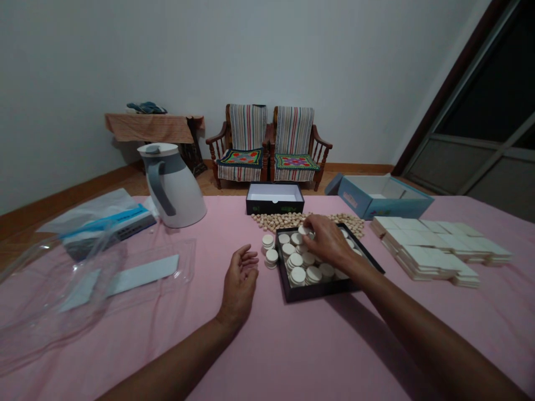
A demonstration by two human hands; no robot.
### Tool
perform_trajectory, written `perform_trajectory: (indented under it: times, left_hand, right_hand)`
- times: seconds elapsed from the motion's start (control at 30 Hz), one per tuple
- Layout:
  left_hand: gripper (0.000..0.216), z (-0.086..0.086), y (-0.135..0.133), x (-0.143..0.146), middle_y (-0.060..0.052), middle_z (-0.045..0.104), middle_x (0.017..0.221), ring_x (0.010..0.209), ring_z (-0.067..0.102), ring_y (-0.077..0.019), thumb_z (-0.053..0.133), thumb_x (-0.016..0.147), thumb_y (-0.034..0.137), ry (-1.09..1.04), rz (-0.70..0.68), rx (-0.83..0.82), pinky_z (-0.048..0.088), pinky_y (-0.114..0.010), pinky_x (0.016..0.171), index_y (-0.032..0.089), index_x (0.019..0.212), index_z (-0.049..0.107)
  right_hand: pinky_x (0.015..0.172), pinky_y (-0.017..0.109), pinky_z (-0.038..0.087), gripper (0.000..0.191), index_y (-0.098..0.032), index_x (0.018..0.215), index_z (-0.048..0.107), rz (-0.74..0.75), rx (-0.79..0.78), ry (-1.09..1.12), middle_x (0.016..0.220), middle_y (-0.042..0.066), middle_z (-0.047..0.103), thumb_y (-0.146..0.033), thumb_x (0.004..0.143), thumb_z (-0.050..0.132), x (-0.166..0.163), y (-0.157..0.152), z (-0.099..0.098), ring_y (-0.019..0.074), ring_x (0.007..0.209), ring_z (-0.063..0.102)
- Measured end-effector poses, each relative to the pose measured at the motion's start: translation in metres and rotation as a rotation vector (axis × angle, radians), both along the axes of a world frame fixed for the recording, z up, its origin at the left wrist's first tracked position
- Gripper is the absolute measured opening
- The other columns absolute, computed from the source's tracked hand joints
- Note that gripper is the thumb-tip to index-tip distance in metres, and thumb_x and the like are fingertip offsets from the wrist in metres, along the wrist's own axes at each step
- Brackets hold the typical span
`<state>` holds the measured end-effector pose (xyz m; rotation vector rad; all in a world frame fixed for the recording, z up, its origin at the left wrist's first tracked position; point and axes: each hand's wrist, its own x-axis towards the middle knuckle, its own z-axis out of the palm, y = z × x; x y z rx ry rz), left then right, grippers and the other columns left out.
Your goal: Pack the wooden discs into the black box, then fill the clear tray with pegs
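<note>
A shallow black tray [321, 288] holds many stacks of round white discs. Over its far part my right hand [328, 238] pinches a white disc [304, 229] between thumb and fingertips; the hand and forearm hide part of the tray. My left hand [241, 281] rests on the pink cloth left of the tray, fingers loosely curled and apart, with nothing in it. Between that hand and the tray stand two short stacks of discs, the nearer stack [271, 257] and the farther stack [268, 241]. Small pale wooden beads [282, 221] lie spread behind the tray.
A black open box [275, 207] stands behind the beads. At right are a blue open box [378, 197] and stacked pale square tiles [434, 242]. A white jug [179, 189], a blue-and-black carton [112, 225] and clear plastic packaging [167, 273] occupy the left.
</note>
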<state>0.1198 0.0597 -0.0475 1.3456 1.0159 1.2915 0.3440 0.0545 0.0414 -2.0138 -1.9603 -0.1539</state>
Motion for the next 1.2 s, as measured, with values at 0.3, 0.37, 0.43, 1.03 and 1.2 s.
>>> perform_trajectory:
  times: [0.3,0.37,0.43,1.03,1.2]
  left_hand:
    - [0.046,-0.001,0.000,0.000,-0.008,0.058,0.107,0.100,0.058,-0.0181,0.054,0.076,0.017,0.011,-0.008,-0.005,0.049,-0.034,0.084,0.020,0.121,0.047]
    - [0.046,0.001,0.000,0.001,-0.008,0.058,0.106,0.098,0.058,-0.0178,0.055,0.074,0.016,0.004,-0.004,-0.007,0.049,-0.034,0.084,0.020,0.120,0.047]
    - [0.046,0.003,0.000,0.001,-0.007,0.059,0.105,0.098,0.059,-0.0176,0.055,0.073,0.016,-0.002,-0.002,-0.010,0.049,-0.033,0.083,0.020,0.119,0.048]
    - [0.047,0.001,-0.001,0.000,-0.007,0.059,0.106,0.100,0.059,-0.0183,0.055,0.075,0.017,-0.027,0.009,-0.007,0.050,-0.034,0.083,0.021,0.121,0.047]
    - [0.046,0.001,0.000,-0.001,-0.007,0.060,0.104,0.098,0.060,-0.0186,0.057,0.075,0.021,-0.041,0.004,-0.010,0.050,-0.033,0.081,0.020,0.120,0.048]
  right_hand:
    - [0.076,0.028,0.039,0.015,-0.015,0.092,0.062,-0.095,-0.069,-0.004,0.094,0.009,0.067,-0.023,0.081,0.057,0.018,-0.003,-0.006,0.0205,0.089,0.060]
    - [0.078,0.028,0.039,0.015,-0.016,0.092,0.064,-0.073,-0.046,0.000,0.094,0.009,0.067,-0.021,0.082,0.055,0.014,-0.005,-0.005,0.0204,0.091,0.060]
    - [0.079,0.027,0.039,0.017,-0.017,0.089,0.067,-0.004,-0.060,-0.005,0.092,0.008,0.068,-0.015,0.082,0.052,0.006,-0.008,-0.002,0.0195,0.090,0.060]
    - [0.088,0.038,0.030,0.028,-0.019,0.099,0.070,0.426,-0.137,-0.198,0.107,0.010,0.068,-0.012,0.078,0.053,-0.067,0.020,0.025,0.0246,0.108,0.053]
    - [0.088,0.043,0.029,0.031,-0.019,0.106,0.068,0.478,-0.307,-0.396,0.108,0.014,0.067,-0.012,0.080,0.052,-0.082,0.044,0.024,0.0269,0.107,0.056]
